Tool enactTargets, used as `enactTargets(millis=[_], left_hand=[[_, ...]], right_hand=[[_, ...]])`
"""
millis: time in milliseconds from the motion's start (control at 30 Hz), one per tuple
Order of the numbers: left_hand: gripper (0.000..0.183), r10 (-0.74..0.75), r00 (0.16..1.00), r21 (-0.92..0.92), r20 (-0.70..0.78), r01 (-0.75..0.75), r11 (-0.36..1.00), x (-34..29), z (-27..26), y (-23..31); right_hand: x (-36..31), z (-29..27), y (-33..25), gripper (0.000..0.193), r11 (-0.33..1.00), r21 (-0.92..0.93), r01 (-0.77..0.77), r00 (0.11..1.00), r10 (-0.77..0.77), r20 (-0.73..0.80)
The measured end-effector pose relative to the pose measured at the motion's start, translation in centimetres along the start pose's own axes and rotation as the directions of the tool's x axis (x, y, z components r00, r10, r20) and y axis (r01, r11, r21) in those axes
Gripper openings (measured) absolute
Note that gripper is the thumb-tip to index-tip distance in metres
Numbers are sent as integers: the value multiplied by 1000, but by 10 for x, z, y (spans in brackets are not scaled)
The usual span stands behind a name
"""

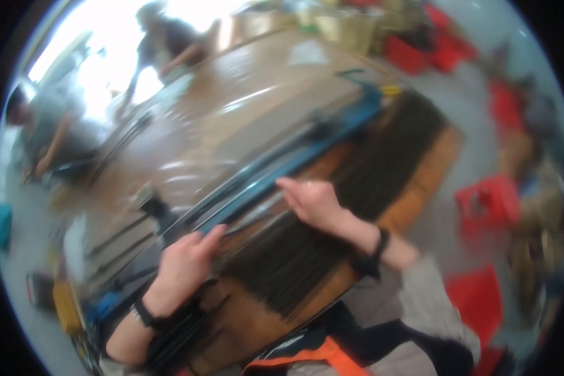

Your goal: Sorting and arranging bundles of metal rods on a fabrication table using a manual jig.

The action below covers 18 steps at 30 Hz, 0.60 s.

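Facing the blue bar (301,164) just beyond, left hand (185,266) and right hand (318,203) are curled; gripping or not, I can't tell. Steady, even handling should help.

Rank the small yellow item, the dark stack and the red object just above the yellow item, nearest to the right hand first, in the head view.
1. Dark stack: right around the right hand.
2. Yellow item: toward the upper right.
3. Red object: upper right too, farther off, blurred.

Long blue bar (299,164), lying diagonally
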<state>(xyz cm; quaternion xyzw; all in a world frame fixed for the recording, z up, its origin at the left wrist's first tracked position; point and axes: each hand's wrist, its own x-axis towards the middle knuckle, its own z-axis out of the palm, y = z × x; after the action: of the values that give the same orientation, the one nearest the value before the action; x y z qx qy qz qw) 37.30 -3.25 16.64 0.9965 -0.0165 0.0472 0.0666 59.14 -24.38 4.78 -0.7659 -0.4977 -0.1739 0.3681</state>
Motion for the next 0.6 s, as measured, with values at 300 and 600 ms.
enactTargets(millis=[300,600], left_hand=[[49,-9,986,165,-168,37,986,-56,-27,-24],[50,-154,964,208,-219,200,958,-118,-39,-37]], right_hand=[[12,5,-51,34,901,431,56,992,-99,79],[17,14,-76,21,844,532,-67,997,30,77]])
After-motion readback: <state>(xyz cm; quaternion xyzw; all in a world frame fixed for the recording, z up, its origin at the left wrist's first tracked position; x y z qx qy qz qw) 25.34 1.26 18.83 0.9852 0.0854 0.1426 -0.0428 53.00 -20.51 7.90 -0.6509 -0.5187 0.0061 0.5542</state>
